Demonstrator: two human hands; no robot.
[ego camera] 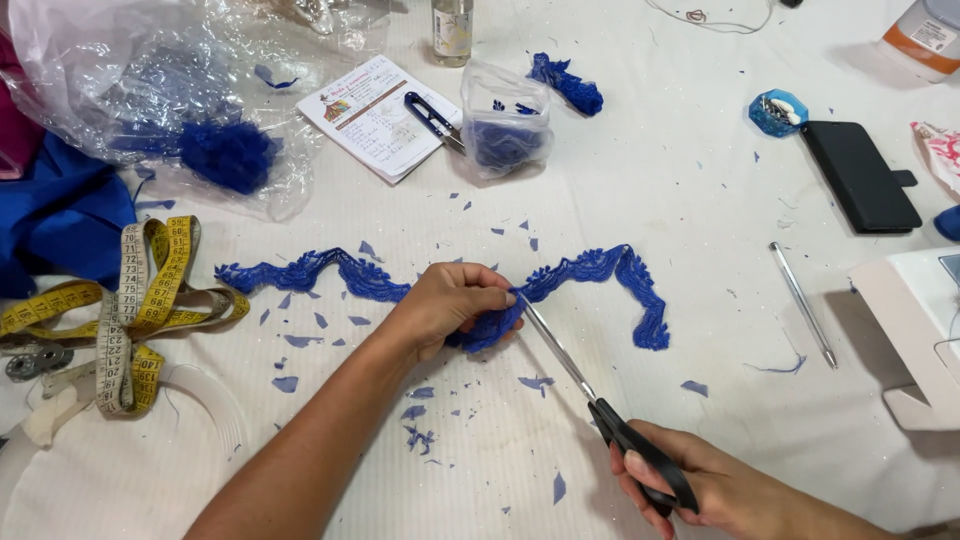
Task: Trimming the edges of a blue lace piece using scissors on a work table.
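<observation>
A long strip of blue lace trim [610, 275] lies across the white table. My left hand [447, 305] pinches its middle, bunching the lace under my fingers. My right hand [700, 490] grips black-handled scissors [600, 405]. Their silver blades point up and left, with the tips touching the lace right at my left fingertips. Small blue lace scraps [420, 412] are scattered on the table around and below both hands.
Left: a yellow tape measure [140, 300], blue fabric [60, 215], and a clear plastic bag [150, 80] with blue lace. Far side: a printed card [375, 115] with thread snips [432, 118], a small bag of blue trim [505, 120]. Right: black phone [860, 175], metal tool [803, 303], white machine [920, 330].
</observation>
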